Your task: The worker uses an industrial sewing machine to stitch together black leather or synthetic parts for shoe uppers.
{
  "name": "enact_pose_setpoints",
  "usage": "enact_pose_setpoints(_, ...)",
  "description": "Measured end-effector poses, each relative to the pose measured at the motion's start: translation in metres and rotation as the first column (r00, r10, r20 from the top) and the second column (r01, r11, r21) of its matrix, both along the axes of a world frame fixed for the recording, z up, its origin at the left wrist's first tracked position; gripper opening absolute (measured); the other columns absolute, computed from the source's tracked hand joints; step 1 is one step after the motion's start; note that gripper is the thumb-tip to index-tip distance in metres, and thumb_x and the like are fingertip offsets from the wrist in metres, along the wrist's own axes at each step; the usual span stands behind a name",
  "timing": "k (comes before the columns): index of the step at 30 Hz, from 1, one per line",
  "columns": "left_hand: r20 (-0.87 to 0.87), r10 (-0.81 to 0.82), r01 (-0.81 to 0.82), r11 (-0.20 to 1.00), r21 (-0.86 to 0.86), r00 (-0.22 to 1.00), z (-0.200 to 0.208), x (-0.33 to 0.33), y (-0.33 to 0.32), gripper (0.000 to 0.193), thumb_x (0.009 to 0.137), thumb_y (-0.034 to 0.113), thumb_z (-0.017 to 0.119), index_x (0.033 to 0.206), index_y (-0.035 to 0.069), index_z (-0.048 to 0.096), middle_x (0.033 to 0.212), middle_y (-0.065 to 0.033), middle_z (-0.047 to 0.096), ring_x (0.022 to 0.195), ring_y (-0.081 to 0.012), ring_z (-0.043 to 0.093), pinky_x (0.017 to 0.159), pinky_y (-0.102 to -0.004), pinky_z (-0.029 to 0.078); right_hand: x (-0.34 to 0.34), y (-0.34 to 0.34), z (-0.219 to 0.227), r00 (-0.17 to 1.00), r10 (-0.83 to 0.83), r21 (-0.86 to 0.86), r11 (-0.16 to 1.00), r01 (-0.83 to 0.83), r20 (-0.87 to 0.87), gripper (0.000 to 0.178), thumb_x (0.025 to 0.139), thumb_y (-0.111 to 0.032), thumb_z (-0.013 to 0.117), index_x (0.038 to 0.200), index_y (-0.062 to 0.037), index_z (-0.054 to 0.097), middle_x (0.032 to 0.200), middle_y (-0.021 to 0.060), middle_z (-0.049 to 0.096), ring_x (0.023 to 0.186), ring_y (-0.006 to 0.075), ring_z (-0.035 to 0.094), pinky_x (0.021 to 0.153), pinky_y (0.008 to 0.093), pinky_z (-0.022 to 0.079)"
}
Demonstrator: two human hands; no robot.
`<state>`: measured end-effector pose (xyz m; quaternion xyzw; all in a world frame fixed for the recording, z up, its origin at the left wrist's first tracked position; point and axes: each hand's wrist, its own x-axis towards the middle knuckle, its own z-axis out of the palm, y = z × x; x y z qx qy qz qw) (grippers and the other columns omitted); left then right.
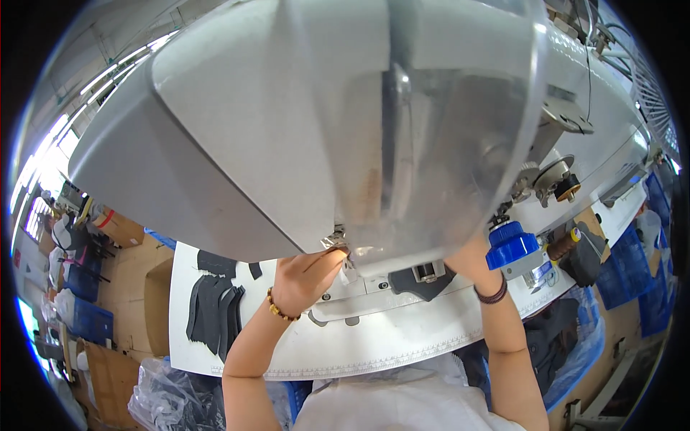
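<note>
The large pale head of a sewing machine (237,144) fills the upper part of the head view. My left hand (309,279) is beside the needle area (336,237), its fingertips pressed together; what they pinch, if anything, is too small to make out. My right hand (468,257) reaches in at the right, behind a clear plastic guard (460,144) that blurs and hides its fingers. Between the two hands, on the white table (359,355), lies a dark cut piece (425,289) next to a small metal fitting (429,271).
A stack of dark fabric pieces (212,309) lies on the table left of my left arm. Right of my right hand are a blue knob (509,243) and a brown thread spool (563,246). A blue plastic-lined bin (586,352) stands below the table's right side.
</note>
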<state>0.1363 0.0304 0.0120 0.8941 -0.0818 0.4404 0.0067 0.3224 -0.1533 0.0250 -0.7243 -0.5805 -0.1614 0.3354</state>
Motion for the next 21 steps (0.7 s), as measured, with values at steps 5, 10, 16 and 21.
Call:
enact_pose_setpoints(5, -0.168, -0.16, 0.12, 0.967, -0.224, 0.973, -0.054, -0.017, -0.027, 0.029, 0.068, 0.004, 0.065, 0.096, 0.011, 0.063, 0.109, -0.0052, 0.058, 0.09, -0.0242, 0.058, 0.074, -0.0353, 0.048, 0.015, -0.054, -0.011, 0.94, 0.193, 0.216, 0.967, -0.134, -0.28, 0.04, 0.069, 0.003, 0.054, 0.108, -0.003, 0.061, 0.097, 0.016, 0.064, 0.089, 0.0285, 0.061, 0.082, 0.0316, 0.045)
enact_pose_setpoints(10, -0.375, -0.209, 0.296, 0.936, 0.192, 0.903, -0.092, 0.011, -0.051, 0.03, 0.079, 0.012, 0.054, 0.109, 0.013, 0.058, 0.114, -0.0049, 0.055, 0.108, -0.0196, 0.049, 0.088, -0.0344, 0.041, 0.009, -0.08, -0.006, 0.738, 0.028, 0.202, 0.968, 0.148, -0.674, 0.026, 0.085, -0.008, 0.056, 0.108, 0.0036, 0.059, 0.102, 0.0091, 0.064, 0.093, 0.0122, 0.056, 0.085, 0.0245, 0.041)
enact_pose_setpoints(16, -0.459, -0.597, 0.531, 0.8, -0.28, 0.658, -0.088, 0.006, -0.075, 0.018, 0.078, 0.014, 0.058, 0.096, 0.012, 0.062, 0.098, -0.0043, 0.062, 0.084, -0.0202, 0.059, 0.069, -0.0308, 0.048, 0.024, -0.089, -0.015, 0.531, 0.102, 0.195, 0.973, 0.123, -0.841, 0.028, 0.088, -0.015, 0.056, 0.109, 0.0043, 0.055, 0.097, 0.0061, 0.062, 0.091, 0.0112, 0.055, 0.082, 0.0249, 0.042)
enact_pose_setpoints(21, -0.393, -0.405, 0.064, 0.759, -0.648, 0.826, -0.024, -0.015, -0.1, 0.016, 0.086, 0.018, 0.057, 0.077, 0.005, 0.055, 0.055, -0.0122, 0.05, 0.046, -0.0276, 0.051, 0.045, -0.0348, 0.04, 0.007, -0.068, -0.021, 0.541, 0.119, 0.091, 0.993, -0.077, -0.833, 0.046, 0.092, -0.022, 0.049, 0.128, 0.0041, 0.036, 0.123, 0.0172, 0.05, 0.111, 0.0199, 0.047, 0.096, 0.03, 0.034)
